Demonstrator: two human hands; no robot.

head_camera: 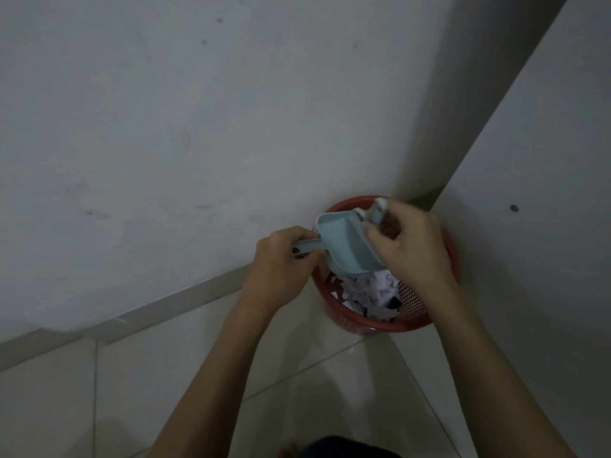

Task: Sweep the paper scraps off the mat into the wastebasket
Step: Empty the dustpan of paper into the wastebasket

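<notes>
Dustpan being emptied over the wastebasket.

The left hand [277,262] grips the handle of the smooth pale-blue plastic dustpan [344,242]; the right hand [413,246] clasps a small brush [380,214]. White paper scraps [370,295] lie inside the round red mesh wastebasket [413,322] in the floor corner. Advisable: tilt steeply, keeping the lip inside the rim.

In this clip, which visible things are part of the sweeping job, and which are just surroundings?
Part of the job:
- left hand gripping the dustpan handle
- right hand holding a small brush
- paper scraps inside the wastebasket

Just surroundings:
- wall
- tiled floor
- skirting strip
</notes>
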